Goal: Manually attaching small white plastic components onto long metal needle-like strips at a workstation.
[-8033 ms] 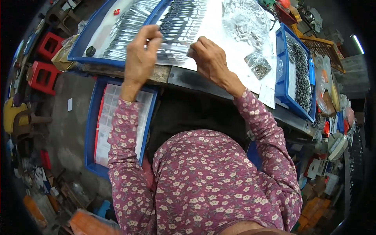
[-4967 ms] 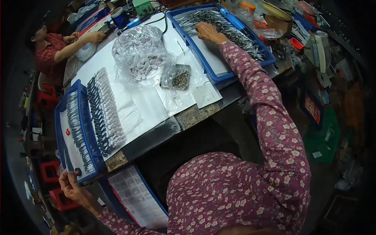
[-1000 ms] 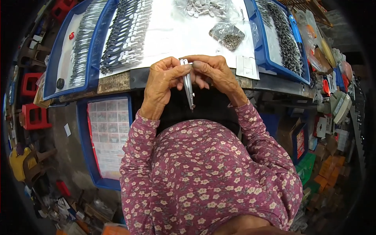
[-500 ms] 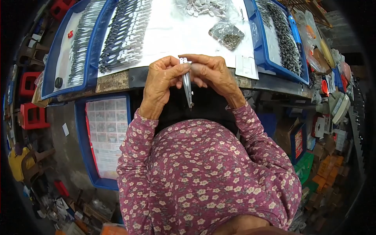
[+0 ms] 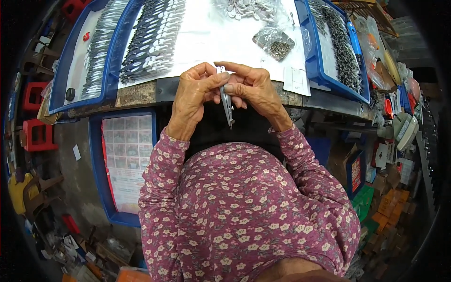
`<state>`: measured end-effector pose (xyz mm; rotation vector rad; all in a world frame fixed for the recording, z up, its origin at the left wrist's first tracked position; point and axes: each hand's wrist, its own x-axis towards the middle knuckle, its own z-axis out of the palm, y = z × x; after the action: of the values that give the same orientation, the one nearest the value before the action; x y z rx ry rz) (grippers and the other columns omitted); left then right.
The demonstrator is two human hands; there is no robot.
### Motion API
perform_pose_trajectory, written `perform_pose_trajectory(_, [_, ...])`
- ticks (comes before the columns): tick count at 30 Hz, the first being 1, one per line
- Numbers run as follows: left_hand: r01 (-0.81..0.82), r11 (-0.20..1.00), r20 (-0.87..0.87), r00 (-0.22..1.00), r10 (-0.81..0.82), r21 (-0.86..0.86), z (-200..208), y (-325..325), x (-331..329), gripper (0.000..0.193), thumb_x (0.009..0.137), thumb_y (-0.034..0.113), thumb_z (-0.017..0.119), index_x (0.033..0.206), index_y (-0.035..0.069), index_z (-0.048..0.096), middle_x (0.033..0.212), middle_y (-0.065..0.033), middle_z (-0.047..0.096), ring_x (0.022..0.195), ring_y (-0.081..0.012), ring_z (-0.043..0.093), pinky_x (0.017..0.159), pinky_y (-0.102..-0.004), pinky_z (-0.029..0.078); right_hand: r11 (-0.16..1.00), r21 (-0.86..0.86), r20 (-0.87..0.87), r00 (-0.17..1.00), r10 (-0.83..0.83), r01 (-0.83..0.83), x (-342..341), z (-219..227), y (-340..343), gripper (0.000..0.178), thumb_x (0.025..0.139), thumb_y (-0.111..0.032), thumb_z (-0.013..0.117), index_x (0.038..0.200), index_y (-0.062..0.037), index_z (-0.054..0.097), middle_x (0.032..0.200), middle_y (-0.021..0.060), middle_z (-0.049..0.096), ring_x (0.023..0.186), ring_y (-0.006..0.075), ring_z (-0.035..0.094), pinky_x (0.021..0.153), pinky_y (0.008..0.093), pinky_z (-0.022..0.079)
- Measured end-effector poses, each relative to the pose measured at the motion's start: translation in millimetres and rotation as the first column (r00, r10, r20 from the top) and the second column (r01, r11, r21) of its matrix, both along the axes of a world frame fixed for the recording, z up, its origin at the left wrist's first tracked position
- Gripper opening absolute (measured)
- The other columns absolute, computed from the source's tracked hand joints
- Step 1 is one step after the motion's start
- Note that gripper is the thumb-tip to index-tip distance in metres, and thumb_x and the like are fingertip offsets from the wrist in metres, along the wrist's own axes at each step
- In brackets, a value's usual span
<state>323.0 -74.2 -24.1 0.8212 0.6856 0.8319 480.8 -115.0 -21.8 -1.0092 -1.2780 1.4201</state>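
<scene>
A grey drawing compass [image 5: 227, 104] with a white head hangs point-down just in front of the table's near edge. My left hand [image 5: 193, 91] pinches it just below the head, thumb in front and fingers curled behind. My right hand [image 5: 258, 91] is closed round the same upper part, with its thumb tip against the compass's side and its index finger reaching over by the head. The two legs lie together below my fingers, and a small screw sticks out on the right near the tip. What my right fingertips hold behind the head is hidden.
Rows of compasses [image 5: 155, 35] lie at the table's left, beside a blue tray [image 5: 109, 89] of grey parts. A bag of small metal pieces [image 5: 278, 46] and a heap of white parts [image 5: 249, 8] lie farther back. Another blue tray [image 5: 314, 70] stands right, a blue crate [image 5: 101, 178] below left.
My right thumb has straightened and come down against the compass's side. The compass stays in both hands, and the whole view has shifted slightly.
</scene>
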Motion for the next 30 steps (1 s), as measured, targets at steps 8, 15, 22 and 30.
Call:
perform_pose_trajectory(8, [0.048, 0.999, -0.017, 0.999, -0.048, -0.015, -6, 5, -5, 0.014, 0.076, 0.01, 0.065, 0.07, 0.005, 0.054, 0.062, -0.0037, 0.058, 0.047, -0.0067, 0.052, 0.04, -0.0159, 0.041, 1.0, -0.009, 0.025, 1.0, -0.005, 0.005, 2, 1, 2, 0.038, 0.082, -0.012, 0.06, 0.117, 0.0026, 0.051, 0.059, 0.002, 0.056, 0.045, 0.005, 0.05, 0.039, 0.0152, 0.039])
perform_pose_trajectory(15, [0.115, 0.988, 0.019, 0.993, -0.114, -0.101, -6, 2, -2, 0.009, 0.076, 0.009, 0.065, 0.074, 0.002, 0.059, 0.065, -0.0042, 0.06, 0.048, -0.0069, 0.053, 0.04, -0.0162, 0.041, 0.995, 0.085, -0.032, 0.998, 0.06, -0.057, 14, -12, 20, 0.032, 0.083, -0.02, 0.06, 0.105, 0.0035, 0.059, 0.06, 0.0021, 0.056, 0.045, 0.0031, 0.042, 0.04, 0.0148, 0.032])
perform_pose_trajectory(22, [0.18, 0.974, 0.093, 0.981, -0.168, -0.135, -12, 3, -2, 0.01, 0.076, 0.009, 0.065, 0.076, 0.001, 0.06, 0.066, -0.0041, 0.06, 0.048, -0.0062, 0.053, 0.039, -0.0158, 0.041, 0.994, 0.057, -0.129, 0.987, 0.097, -0.09, 13, -15, 27, 0.029, 0.08, -0.024, 0.064, 0.089, 0.003, 0.061, 0.061, -0.0014, 0.052, 0.046, 0.002, 0.038, 0.041, 0.014, 0.03])
perform_pose_trajectory(30, [0.2, 0.978, -0.048, 0.978, -0.202, -0.052, 4, 3, 6, 0.011, 0.079, 0.012, 0.063, 0.081, 0.001, 0.059, 0.067, 0.0009, 0.057, 0.051, -0.0024, 0.046, 0.045, -0.0134, 0.035, 0.991, 0.008, -0.177, 0.976, 0.13, -0.131, 22, 5, 27, 0.025, 0.081, -0.021, 0.062, 0.087, 0.0034, 0.058, 0.062, -0.0022, 0.048, 0.048, 0.0015, 0.037, 0.041, 0.0151, 0.028])
